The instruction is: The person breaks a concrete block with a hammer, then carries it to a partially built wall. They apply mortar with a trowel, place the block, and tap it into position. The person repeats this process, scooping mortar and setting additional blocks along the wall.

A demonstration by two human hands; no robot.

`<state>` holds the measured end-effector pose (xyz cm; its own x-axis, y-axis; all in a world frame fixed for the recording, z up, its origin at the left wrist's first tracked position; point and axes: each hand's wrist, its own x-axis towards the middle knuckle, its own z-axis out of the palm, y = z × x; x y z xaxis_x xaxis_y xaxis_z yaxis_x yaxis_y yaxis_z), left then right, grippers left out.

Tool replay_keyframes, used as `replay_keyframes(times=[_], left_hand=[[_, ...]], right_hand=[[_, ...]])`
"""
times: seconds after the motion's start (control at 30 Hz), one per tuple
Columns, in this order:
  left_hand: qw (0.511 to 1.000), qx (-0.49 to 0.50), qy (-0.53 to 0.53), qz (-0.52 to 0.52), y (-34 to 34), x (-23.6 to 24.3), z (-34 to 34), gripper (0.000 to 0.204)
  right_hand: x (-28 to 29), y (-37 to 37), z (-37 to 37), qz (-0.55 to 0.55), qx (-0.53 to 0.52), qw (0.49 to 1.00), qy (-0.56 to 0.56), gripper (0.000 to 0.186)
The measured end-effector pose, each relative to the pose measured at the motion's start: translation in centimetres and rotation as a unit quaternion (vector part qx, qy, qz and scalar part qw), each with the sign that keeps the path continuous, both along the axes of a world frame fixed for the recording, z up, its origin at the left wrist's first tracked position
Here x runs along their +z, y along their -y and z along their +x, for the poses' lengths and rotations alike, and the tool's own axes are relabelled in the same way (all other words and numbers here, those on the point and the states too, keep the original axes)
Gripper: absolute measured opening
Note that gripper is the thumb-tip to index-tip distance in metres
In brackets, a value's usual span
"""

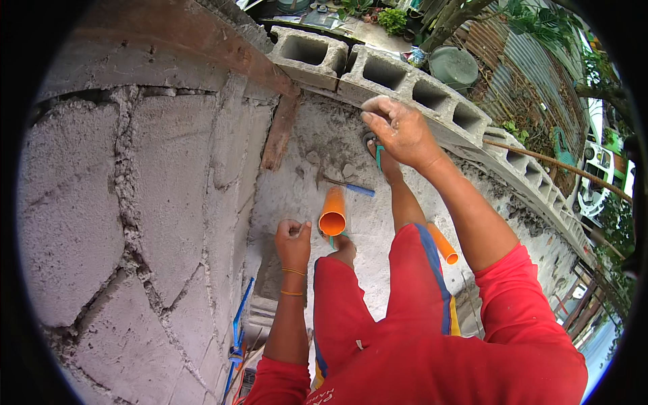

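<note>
My left hand (293, 244) is closed, its fingers curled toward the thumb, beside the wall on the left. Anything inside it is too small or hidden to make out. Just right of it stands an orange pipe (333, 202), its round open end toward me. My right hand (399, 129) is raised next to the row of hollow concrete blocks (432, 111), fingers bent against the thumb. Whatever it may pinch does not show. A blue-handled tool (360, 190) lies on the ground beyond the pipe.
A rough plastered wall (169, 162) rises on the left, with a wooden board (278, 131) against it. Another orange pipe (442, 243) lies by my right leg. A blue bar-like tool (237, 331) leans low at left. Beyond the blocks are a bucket (453, 67) and corrugated sheets (533, 74).
</note>
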<state>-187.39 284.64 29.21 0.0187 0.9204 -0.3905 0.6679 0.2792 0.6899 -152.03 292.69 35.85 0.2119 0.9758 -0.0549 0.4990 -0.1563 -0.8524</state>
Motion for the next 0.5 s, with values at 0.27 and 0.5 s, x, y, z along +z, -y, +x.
replay_keyframes(times=[0.27,0.5], left_hand=[[0.994,-0.054,-0.058,-0.079,5.6,7.1,-13.1,0.035],[0.978,-0.16,-0.085,-0.102,7.1,9.0,-17.2,0.028]], right_hand=[[1.3,34.1,-11.5,-0.271,-0.166,0.946,0.06,0.023],[8.3,50.6,-14.1,-0.398,-0.327,0.854,0.072,0.045]])
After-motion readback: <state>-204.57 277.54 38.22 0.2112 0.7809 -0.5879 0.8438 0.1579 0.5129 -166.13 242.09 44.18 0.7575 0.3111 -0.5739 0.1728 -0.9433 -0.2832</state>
